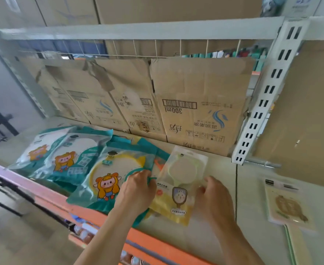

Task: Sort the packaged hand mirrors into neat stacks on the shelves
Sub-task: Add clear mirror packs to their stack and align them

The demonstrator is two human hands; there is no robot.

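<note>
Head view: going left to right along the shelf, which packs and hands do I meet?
leftmost teal pack → teal pack with yellow-rimmed mirror → left hand → green-mirror pack → right hand → pink pack

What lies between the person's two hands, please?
The green mirror pack lies between them, with the left hand at its left edge and the right hand at its right edge; the head view shows this.

"300ml", upside down, on cardboard box [199, 104]
</note>
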